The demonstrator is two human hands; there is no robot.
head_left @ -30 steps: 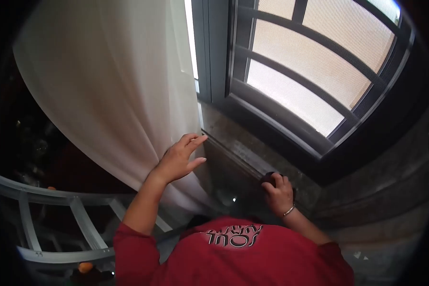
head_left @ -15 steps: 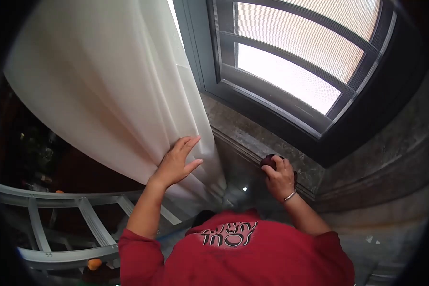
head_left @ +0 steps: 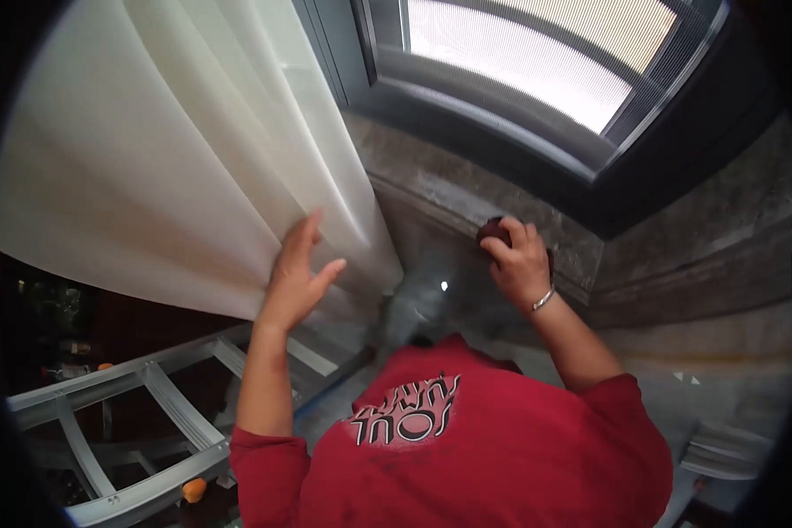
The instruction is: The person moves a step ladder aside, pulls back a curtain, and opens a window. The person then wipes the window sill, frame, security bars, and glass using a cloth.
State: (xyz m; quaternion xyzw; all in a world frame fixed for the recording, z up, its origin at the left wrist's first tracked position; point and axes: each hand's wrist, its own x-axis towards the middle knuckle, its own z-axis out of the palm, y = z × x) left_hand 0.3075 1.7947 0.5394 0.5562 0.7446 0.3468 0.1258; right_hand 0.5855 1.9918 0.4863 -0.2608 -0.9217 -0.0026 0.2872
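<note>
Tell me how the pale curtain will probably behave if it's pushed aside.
The curtain looks floppy: its long, soft folds suggest it would give way rather than hold its shape. Because the cloth spreads so wide, a push at one spot would probably shift nearby folds first, the rest trailing. Breakage seems unlikely, as only soft cloth shows.

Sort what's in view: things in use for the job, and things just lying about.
Likely in use:
dark red object, held in the right hand
curtain, behind the left hand; contact unclear
ledge, close to the held object

Apparently just there:
ladder, in neither hand
window, beyond both hands
</note>
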